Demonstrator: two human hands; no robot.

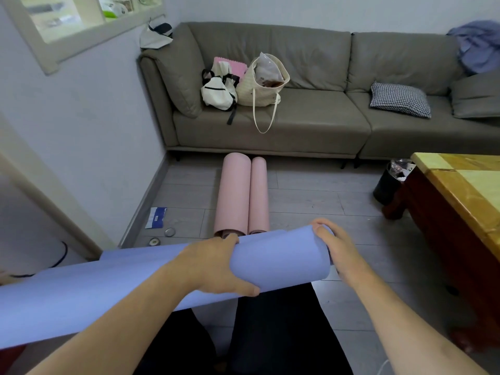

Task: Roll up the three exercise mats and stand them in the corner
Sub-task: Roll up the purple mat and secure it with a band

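Note:
A rolled blue mat point(281, 255) lies across my lap, running from the lower left up to the right. My left hand point(213, 266) grips the roll near its right part, fingers over the top and thumb underneath. At the roll's right end my right hand point(335, 247) curls over the end of the roll. Two rolled pink mats lie side by side on the floor just beyond: the thicker pink mat point(234, 193) on the left and the thinner pink mat point(259, 196) on the right, both pointing toward the sofa.
A grey sofa point(311, 125) with bags and cushions spans the back wall. A wooden table point(465, 196) stands at the right, a black bin point(388, 185) beside it. Small items and a blue-white packet point(156, 217) lie by the left wall's skirting.

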